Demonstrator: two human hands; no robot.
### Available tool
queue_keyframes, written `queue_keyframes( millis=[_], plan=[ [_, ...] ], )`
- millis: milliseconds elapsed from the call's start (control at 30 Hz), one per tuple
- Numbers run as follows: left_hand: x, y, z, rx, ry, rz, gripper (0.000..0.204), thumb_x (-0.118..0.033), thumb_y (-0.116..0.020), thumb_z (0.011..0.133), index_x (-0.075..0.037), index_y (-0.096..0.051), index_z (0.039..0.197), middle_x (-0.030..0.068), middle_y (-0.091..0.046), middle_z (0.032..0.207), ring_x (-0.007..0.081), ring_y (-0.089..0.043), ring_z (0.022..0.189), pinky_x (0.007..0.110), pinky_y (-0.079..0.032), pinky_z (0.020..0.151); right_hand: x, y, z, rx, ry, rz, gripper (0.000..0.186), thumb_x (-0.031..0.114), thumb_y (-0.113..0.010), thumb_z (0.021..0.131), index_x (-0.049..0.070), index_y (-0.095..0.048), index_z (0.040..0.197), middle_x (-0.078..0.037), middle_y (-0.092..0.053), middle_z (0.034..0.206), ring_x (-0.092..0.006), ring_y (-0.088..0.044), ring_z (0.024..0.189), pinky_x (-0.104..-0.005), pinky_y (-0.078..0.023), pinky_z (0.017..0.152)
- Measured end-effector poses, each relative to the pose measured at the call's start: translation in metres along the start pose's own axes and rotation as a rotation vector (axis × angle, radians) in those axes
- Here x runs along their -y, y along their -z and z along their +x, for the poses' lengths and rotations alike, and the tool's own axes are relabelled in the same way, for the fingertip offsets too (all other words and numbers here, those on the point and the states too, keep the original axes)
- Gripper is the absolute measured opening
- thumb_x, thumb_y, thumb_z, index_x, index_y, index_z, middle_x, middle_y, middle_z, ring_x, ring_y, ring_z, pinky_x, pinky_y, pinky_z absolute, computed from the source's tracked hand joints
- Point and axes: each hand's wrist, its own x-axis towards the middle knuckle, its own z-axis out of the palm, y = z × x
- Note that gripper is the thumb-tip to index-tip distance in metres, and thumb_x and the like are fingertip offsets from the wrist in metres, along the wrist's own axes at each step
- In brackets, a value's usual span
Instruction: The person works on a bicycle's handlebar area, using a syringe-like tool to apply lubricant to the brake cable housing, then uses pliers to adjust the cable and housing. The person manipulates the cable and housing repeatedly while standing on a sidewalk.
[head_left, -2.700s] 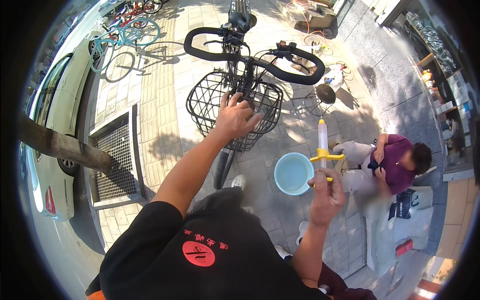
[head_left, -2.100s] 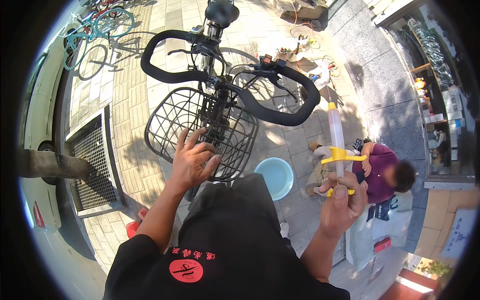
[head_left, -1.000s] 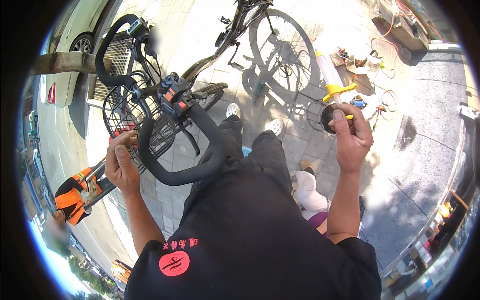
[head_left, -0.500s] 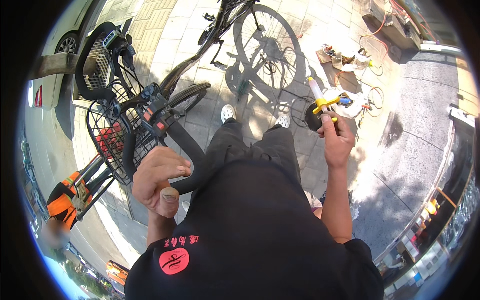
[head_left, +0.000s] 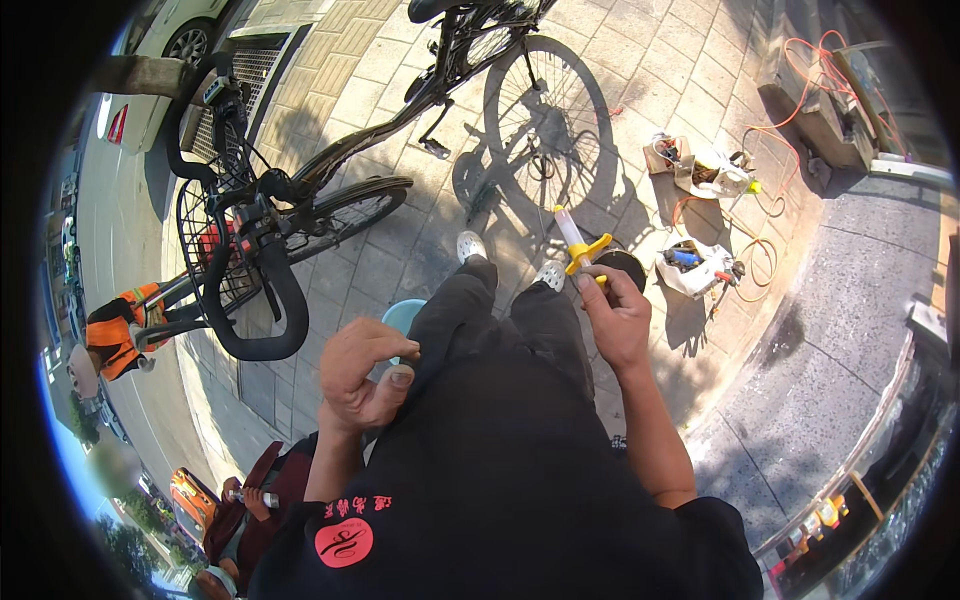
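Note:
My right hand [head_left: 615,305] grips a clear plastic syringe [head_left: 563,225] with a yellow tip, finger flange and plunger, angled forward over my legs. My left hand [head_left: 365,375] hangs low in front of my body, fingers loosely curled with a gap at the thumb and nothing visible in them. A light-blue basin [head_left: 398,312] is partly hidden behind my leg. At the left stands a black bicycle [head_left: 420,105] with padded curved handlebars [head_left: 290,315] and a wire basket [head_left: 190,225], apart from both hands.
A worker in an orange vest [head_left: 125,330] is at far left, another person [head_left: 270,480] lower left. Bags of tools [head_left: 690,268], orange hoses [head_left: 760,255], a dark round stool [head_left: 625,262] and a concrete block [head_left: 810,120] lie right. A parked car [head_left: 145,125] stands beyond a tree trunk [head_left: 140,75].
My left hand has left the basket area and moved in toward my body. My right hand, still holding the syringe, has moved leftward and down. The view has turned, putting the bicycle at my left.

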Motion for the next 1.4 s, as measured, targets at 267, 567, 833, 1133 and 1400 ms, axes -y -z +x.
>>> queue_keyframes(
  millis=[267, 567, 833, 1133, 1400],
  plan=[
    [0.030, -0.023, 0.011, 0.066, 0.197, -0.045, 0.016, -0.019, -0.074, 0.097, -0.003, -0.076, 0.100, 0.0106, -0.076, 0.089, 0.0294, -0.073, 0.083, 0.038, -0.054, 0.076, 0.032, -0.030, 0.018, 0.073, 0.051, -0.020, 0.023, 0.013, -0.079, 0.098, 0.002, -0.076, 0.117, -0.002, -0.070, 0.102, -0.0061, -0.059, 0.079, -0.0236, -0.050, 0.072],
    [0.070, -0.024, 0.026, 0.095, 0.292, -0.161, 0.024, -0.024, -0.073, 0.101, -0.001, -0.075, 0.104, 0.0148, -0.075, 0.095, 0.0316, -0.073, 0.088, 0.038, -0.055, 0.079, 0.056, -0.072, 0.025, 0.200, 0.043, -0.069, 0.026, 0.016, -0.079, 0.097, 0.004, -0.075, 0.121, -0.007, -0.069, 0.102, -0.0117, -0.062, 0.079, -0.0285, -0.052, 0.073],
    [0.084, -0.037, 0.036, 0.170, 0.359, -0.198, 0.030, -0.023, -0.066, 0.108, 0.002, -0.068, 0.125, 0.0114, -0.074, 0.098, 0.0183, -0.070, 0.092, 0.032, -0.054, 0.086, 0.059, -0.078, 0.023, 0.241, 0.069, -0.077, 0.023, 0.016, -0.079, 0.097, 0.005, -0.076, 0.118, -0.005, -0.068, 0.101, -0.0100, -0.063, 0.083, -0.0266, -0.051, 0.075],
    [0.085, -0.088, 0.064, 0.287, 0.570, -0.612, 0.056, -0.032, -0.057, 0.113, -0.002, -0.045, 0.159, 0.0108, -0.069, 0.123, 0.0172, -0.066, 0.110, 0.033, -0.052, 0.099, 0.054, -0.069, 0.016, 0.307, 0.344, -0.292, 0.022, 0.020, -0.078, 0.089, 0.007, -0.075, 0.106, -0.012, -0.066, 0.097, -0.0334, -0.069, 0.085, -0.0418, -0.056, 0.075],
    [0.093, -0.107, 0.070, 0.347, 0.717, -0.779, 0.043, -0.025, -0.061, 0.111, -0.003, -0.055, 0.148, 0.0117, -0.071, 0.126, 0.0167, -0.068, 0.111, 0.032, -0.055, 0.097, 0.040, -0.063, 0.012, 0.335, 0.608, -0.481, 0.020, 0.017, -0.077, 0.084, 0.008, -0.070, 0.100, -0.012, -0.065, 0.095, -0.0344, -0.069, 0.082, -0.0465, -0.056, 0.069]
  ],
)
